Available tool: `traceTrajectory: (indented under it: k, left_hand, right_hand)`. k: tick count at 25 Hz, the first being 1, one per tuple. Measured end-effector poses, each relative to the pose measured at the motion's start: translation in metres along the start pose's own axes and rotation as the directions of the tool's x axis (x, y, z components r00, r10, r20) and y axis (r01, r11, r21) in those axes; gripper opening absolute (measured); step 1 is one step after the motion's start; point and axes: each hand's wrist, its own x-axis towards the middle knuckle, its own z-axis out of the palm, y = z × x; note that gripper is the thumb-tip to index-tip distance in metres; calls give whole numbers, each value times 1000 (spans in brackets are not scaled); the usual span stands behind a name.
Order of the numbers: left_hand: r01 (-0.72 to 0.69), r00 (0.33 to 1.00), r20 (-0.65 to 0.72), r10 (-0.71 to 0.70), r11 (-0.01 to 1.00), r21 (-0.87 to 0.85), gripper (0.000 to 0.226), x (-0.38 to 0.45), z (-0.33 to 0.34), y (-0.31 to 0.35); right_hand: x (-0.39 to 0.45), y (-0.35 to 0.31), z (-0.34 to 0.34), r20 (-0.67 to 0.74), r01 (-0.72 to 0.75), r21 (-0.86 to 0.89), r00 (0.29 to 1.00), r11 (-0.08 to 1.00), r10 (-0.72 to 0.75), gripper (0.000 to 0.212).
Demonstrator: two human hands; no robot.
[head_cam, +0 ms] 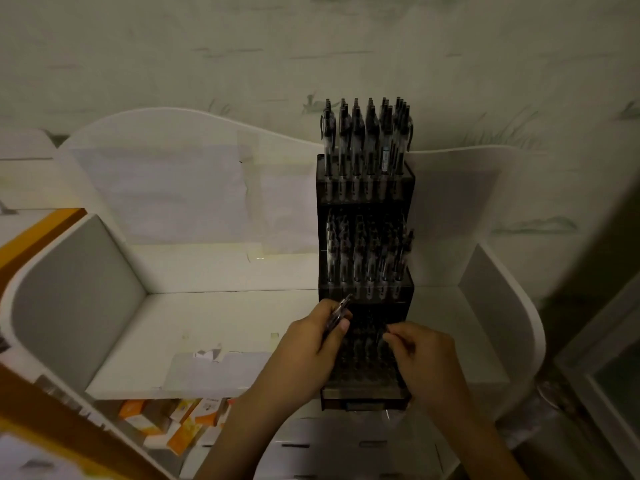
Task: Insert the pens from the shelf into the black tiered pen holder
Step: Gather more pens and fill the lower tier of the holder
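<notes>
Left hand [311, 344] grips pens [337, 311]; holder [365, 188] upper tiers full (bottom unclear)

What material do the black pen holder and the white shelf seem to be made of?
Black pen holder: probably smoked translucent plastic, since the pen barrels show dimly through its front walls. White shelf: looks like smooth matte painted board or plastic; the dim light leaves it open.

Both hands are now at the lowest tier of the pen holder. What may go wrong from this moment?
1. The left hand grips several pens at once; one may slip out.
2. The right hand pinches a pen over the dark front tier of the holder; the holes are hard to see, so it may miss.
3. The middle pens stand close; a hand may knock them.
</notes>
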Motion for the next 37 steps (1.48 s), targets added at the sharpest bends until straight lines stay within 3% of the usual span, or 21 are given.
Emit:
traceTrajectory:
  k: [4, 8, 13, 16, 19, 22, 26, 28, 31, 37]
  left_hand:
    - [13, 1000, 14, -13, 999, -33, 14, 1, 3, 2]
    - [-7, 999, 52, 9, 999, -41, 17, 2, 7, 5]
    - [-76, 991, 106, 86, 993, -88, 18, 2, 19, 15]
    - [-81, 988, 123, 91, 993, -83, 21, 0, 24, 18]
    - [-57, 987, 146, 65, 996, -63, 19, -1, 24, 17]
    - [14, 991, 134, 0, 994, -106, 16, -2, 20, 15]
    - [82, 996, 45, -80, 996, -39, 14, -1, 16, 7]
    - [79, 997, -25, -78, 996, 33, 13, 0, 16, 6]
    - [100, 993, -66, -98, 995, 24, 11, 0, 16, 10]
    - [87, 991, -96, -89, 996, -27, 10, -7, 16, 9]
  right_hand:
    - [-1, 3, 0, 51, -92, 4, 994, 996, 91, 17]
    - [1, -17, -15, -44, -143, 156, 987, 977, 151, 20]
    - [6, -44, -30, 216, -106, 442, 976, 891, 9, 23]
    - [7, -47, -34, 236, -196, 503, 968, 842, 85, 19]
    - [8, -50, -48, 149, -229, 539, 973, 811, 176, 13]
    - [12, -52, -69, -78, -149, 570, 969, 808, 234, 12]
    - [13, -45, -82, -250, 29, 415, 965, 909, 84, 18]
    - [11, -37, -75, -263, 85, 211, 964, 974, -27, 17]
    - [9, -18, -57, -221, 151, -5, 964, 989, -148, 14]
    - [8, 8, -33, -88, 117, 33, 990, 993, -113, 15]
